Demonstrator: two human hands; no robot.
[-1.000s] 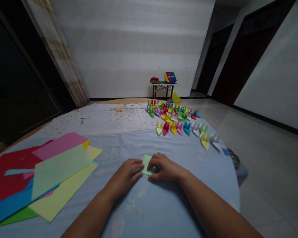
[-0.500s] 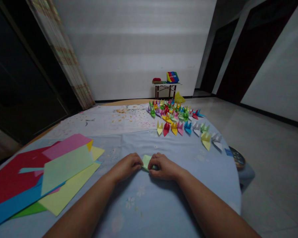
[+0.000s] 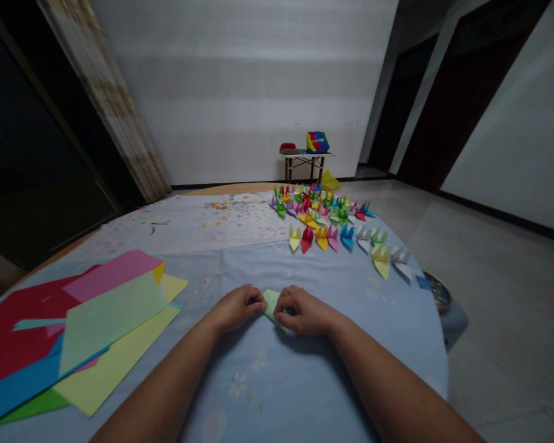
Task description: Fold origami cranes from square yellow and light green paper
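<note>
A small folded piece of pale green paper [image 3: 271,300] lies on the blue tablecloth between my hands. My left hand [image 3: 240,307] has its fingers bent together at the paper's left edge. From the other side, my right hand [image 3: 301,311] is closed over the paper's right part and hides much of it. Beyond my hands stand folded paper cranes in a row, among them a yellow crane [image 3: 381,261], a blue crane [image 3: 347,237] and a red crane [image 3: 307,239].
Loose coloured sheets lie at the left, with a pale green sheet [image 3: 113,320] and a pink sheet [image 3: 115,274] on top. More cranes [image 3: 314,203] crowd the far right of the round table. A small stand [image 3: 305,157] holds a colourful box [image 3: 317,142] by the wall.
The folded green paper now shows a more pointed outline, with a bit of it below my right hand. My hands stay almost in place. The view has shifted slightly.
</note>
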